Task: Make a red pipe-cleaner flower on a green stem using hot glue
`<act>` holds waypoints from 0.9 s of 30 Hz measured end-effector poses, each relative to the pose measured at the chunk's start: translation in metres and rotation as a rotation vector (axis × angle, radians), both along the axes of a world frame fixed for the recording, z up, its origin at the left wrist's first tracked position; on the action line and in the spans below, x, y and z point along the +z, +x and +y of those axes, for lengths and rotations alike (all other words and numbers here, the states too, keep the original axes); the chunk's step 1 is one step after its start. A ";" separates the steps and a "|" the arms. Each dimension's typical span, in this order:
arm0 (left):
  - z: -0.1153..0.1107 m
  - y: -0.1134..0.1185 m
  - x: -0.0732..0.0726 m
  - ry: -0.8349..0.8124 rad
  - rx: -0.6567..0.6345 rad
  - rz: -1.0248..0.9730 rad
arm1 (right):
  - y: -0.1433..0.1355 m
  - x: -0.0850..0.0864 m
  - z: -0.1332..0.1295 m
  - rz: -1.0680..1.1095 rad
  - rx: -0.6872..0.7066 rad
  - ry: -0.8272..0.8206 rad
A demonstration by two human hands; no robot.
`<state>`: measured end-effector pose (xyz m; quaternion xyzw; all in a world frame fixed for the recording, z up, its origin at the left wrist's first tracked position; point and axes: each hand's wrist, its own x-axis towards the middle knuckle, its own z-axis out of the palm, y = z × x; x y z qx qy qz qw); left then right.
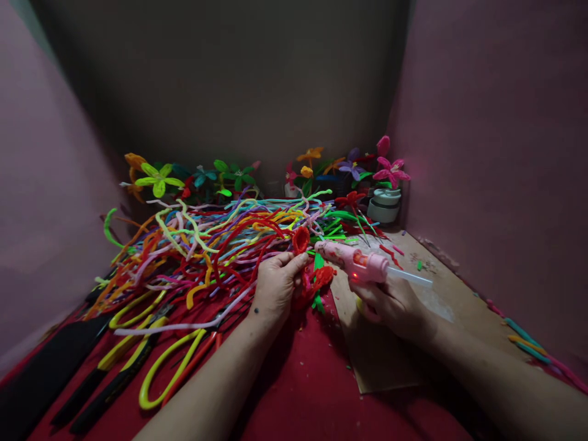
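My right hand [388, 303] is wrapped round the handle of a pink glue gun [353, 260]. A clear glue stick [408, 277] juts from its back end, and a small red light glows on its side. The nozzle points left, close to the fingertips of my left hand [278, 282]. Those fingers are pinched on a red pipe-cleaner petal [301, 239], which stands up above the thumb as a loop. Just below and right of that hand is a bunched red pipe-cleaner piece [324, 278] with green bits; whether the hand touches it, I cannot tell.
A tangled heap of coloured pipe cleaners [220, 233] spreads across the left and middle. Yellow-handled scissors [172, 367] and pliers [122, 361] lie at front left. A brown board [372, 361] is under my right hand. Pipe-cleaner flowers [158, 179] and a lidded container [384, 205] stand at the back.
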<state>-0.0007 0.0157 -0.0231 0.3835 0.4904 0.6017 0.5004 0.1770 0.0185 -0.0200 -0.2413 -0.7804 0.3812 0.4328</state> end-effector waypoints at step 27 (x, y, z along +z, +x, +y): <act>-0.002 0.001 0.004 0.001 0.010 0.039 | 0.001 0.003 -0.002 -0.059 -0.043 -0.010</act>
